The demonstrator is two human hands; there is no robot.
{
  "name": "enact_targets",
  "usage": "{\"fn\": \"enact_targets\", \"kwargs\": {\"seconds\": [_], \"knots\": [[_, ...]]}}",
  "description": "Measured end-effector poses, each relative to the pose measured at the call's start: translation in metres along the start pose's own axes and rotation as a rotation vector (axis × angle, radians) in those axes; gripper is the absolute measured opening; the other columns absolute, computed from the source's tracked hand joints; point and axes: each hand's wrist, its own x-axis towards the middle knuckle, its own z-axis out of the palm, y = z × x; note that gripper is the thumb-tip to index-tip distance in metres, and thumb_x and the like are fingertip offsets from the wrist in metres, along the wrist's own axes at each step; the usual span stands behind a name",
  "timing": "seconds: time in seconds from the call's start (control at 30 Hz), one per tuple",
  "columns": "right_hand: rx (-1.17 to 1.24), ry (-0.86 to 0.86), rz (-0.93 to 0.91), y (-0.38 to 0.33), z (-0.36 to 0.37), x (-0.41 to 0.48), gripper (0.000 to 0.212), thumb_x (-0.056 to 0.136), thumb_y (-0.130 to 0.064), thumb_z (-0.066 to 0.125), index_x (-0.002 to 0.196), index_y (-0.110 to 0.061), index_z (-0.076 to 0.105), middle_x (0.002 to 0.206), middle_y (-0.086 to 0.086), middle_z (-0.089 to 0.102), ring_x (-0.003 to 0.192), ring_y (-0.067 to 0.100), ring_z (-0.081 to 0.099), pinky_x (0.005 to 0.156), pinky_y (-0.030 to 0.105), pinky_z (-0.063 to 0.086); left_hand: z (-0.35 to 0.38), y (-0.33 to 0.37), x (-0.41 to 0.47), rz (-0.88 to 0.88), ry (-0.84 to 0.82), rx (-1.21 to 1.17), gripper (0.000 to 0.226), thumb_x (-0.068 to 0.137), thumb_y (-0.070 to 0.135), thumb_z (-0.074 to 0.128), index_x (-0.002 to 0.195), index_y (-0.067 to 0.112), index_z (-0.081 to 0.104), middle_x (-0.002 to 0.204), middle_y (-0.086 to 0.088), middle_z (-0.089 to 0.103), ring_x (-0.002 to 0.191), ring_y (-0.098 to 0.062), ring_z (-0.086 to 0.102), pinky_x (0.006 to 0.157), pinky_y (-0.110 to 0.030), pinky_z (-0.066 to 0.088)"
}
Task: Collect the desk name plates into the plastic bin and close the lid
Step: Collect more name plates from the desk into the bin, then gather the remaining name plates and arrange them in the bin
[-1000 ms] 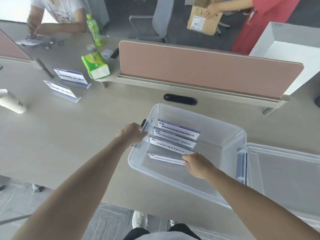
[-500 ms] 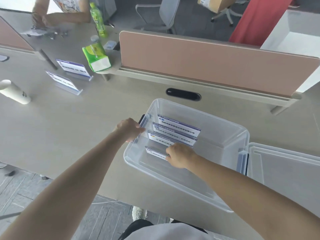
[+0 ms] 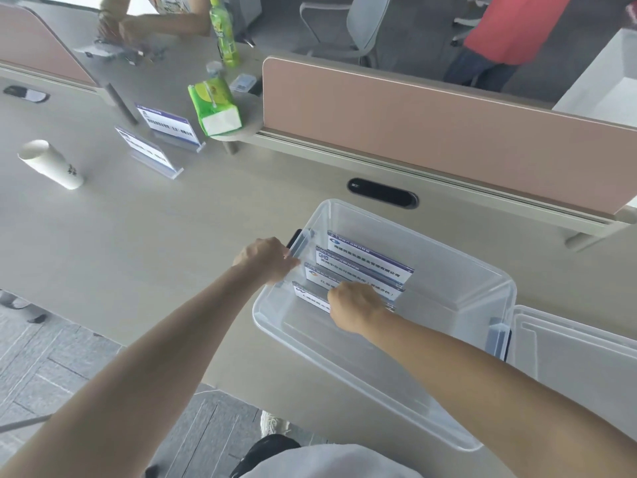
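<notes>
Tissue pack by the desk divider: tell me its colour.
The tissue pack is bright green with a white end, seen best in the head view.

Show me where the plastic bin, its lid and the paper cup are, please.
plastic bin [image 3: 458,270]: head view, on its far clear wall.
lid [image 3: 579,360]: head view, on its flat panel, lying to the right of the bin.
paper cup [image 3: 51,165]: head view, on its white side, far left on the desk.

desk [image 3: 138,243]: pale, wide | partition [image 3: 431,132]: pink panel along the desk's back edge | chair [image 3: 362,25]: grey, behind partition | floor [image 3: 51,367]: grey tiles
</notes>
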Motion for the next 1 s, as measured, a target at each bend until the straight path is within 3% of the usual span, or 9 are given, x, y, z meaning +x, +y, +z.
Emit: {"fn": "enact_targets", "kwargs": {"seconds": [0.2, 0.27, 0.43, 0.57, 0.67, 0.77, 0.87, 0.93, 1.0], "knots": [[0.046, 0.022, -0.03, 0.003, 0.0, 0.0, 0.017, 0.094, -0.012, 0.051, 0.101, -0.004, 0.065, 0.105, 0.015, 0.069, 0.099, 0.033, 0.067, 0.074, 0.034, 0.051, -0.006, 0.003, 0.002, 0.005, -0.031, 0.019, 0.042, 0.089, 0.053, 0.057, 0.123, 0.03, 0.067, 0.113, -0.007, 0.068, 0.102, -0.029, 0.063, 0.081, -0.031, 0.051], [0.065, 0.028, -0.027, 0.003, 0.001, 0.0, 0.018, 0.093, -0.011, 0.051, 0.101, -0.004, 0.065, 0.104, 0.015, 0.068, 0.098, 0.033, 0.067, 0.071, 0.032, 0.048, -0.008, 0.005, 0.0, 0.007, -0.033, 0.034, 0.041, 0.09, 0.051, 0.057, 0.122, 0.027, 0.067, 0.115, -0.008, 0.067, 0.103, -0.03, 0.063, 0.079, -0.03, 0.05], [0.113, 0.075, -0.009, -0.001, -0.005, 0.003, 0.025, 0.092, -0.025, 0.051, 0.103, -0.006, 0.063, 0.104, 0.013, 0.068, 0.098, 0.032, 0.067, 0.068, 0.031, 0.043, -0.014, 0.001, -0.012, 0.011, -0.048, 0.058, 0.041, 0.089, 0.059, 0.049, 0.093, 0.024, 0.07, 0.095, -0.005, 0.066, 0.09, -0.03, 0.063, 0.074, -0.033, 0.05], [0.229, 0.261, -0.011, -0.003, -0.039, 0.004, 0.038, 0.09, -0.045, 0.047, 0.097, -0.013, 0.065, 0.095, 0.01, 0.07, 0.092, 0.03, 0.067, 0.07, 0.032, 0.046, -0.028, -0.011, -0.034, -0.061, -0.001, -0.05, 0.044, 0.09, 0.058, 0.035, 0.075, 0.025, 0.06, 0.086, -0.004, 0.065, 0.085, -0.029, 0.062, 0.068, -0.031, 0.046], [0.356, 0.419, -0.042, -0.004, -0.082, 0.008, 0.027, 0.088, -0.038, 0.051, 0.078, -0.017, 0.063, 0.081, 0.007, 0.071, 0.077, 0.031, 0.064, 0.062, 0.029, 0.039, -0.046, -0.026, -0.047, -0.076, 0.047, -0.108, 0.041, 0.09, 0.057, 0.036, 0.081, 0.027, 0.063, 0.094, -0.002, 0.071, 0.086, -0.027, 0.067, 0.077, -0.034, 0.053], [0.427, 0.502, -0.119, -0.019, -0.123, 0.018, 0.027, 0.087, -0.034, 0.052, 0.068, -0.015, 0.056, 0.068, 0.006, 0.067, 0.067, 0.034, 0.059, 0.058, 0.03, 0.041, -0.069, -0.042, -0.058, -0.114, 0.134, -0.24, 0.037, 0.085, 0.054, 0.042, 0.073, 0.027, 0.063, 0.088, 0.002, 0.074, 0.078, -0.022, 0.072, 0.079, -0.034, 0.056], [0.552, 0.504, -0.196, -0.043, -0.153, 0.029, 0.026, 0.088, -0.032, 0.055, 0.067, -0.018, 0.056, 0.066, 0.002, 0.066, 0.064, 0.029, 0.06, 0.058, 0.029, 0.045, -0.089, -0.057, -0.059, -0.132, 0.271, -0.423, 0.035, 0.088, 0.036, 0.047, 0.068, 0.014, 0.066, 0.07, 0.001, 0.074, 0.06, -0.017, 0.072, 0.063, -0.025, 0.055], [0.622, 0.478, -0.242, -0.062, -0.166, 0.039, 0.02, 0.089, -0.029, 0.058, 0.076, -0.016, 0.065, 0.075, 0.001, 0.07, 0.072, 0.025, 0.064, 0.066, 0.031, 0.051, -0.102, -0.073, -0.061, -0.121, 0.355, -0.486, 0.035, 0.087, 0.035, 0.049, 0.065, 0.012, 0.065, 0.062, 0.001, 0.07, 0.056, -0.02, 0.068, 0.06, -0.026, 0.052], [0.654, 0.461, -0.254, -0.084, -0.175, 0.048, 0.018, 0.09, -0.028, 0.061, 0.083, -0.013, 0.069, 0.078, -0.002, 0.07, 0.074, 0.018, 0.063, 0.068, 0.026, 0.047, -0.112, -0.095, -0.061, -0.083, 0.415, -0.544, 0.038, 0.089, 0.037, 0.052, 0.062, 0.012, 0.063, 0.055, 0.004, 0.062, 0.056, -0.023, 0.06, 0.057, -0.026, 0.047]]}}
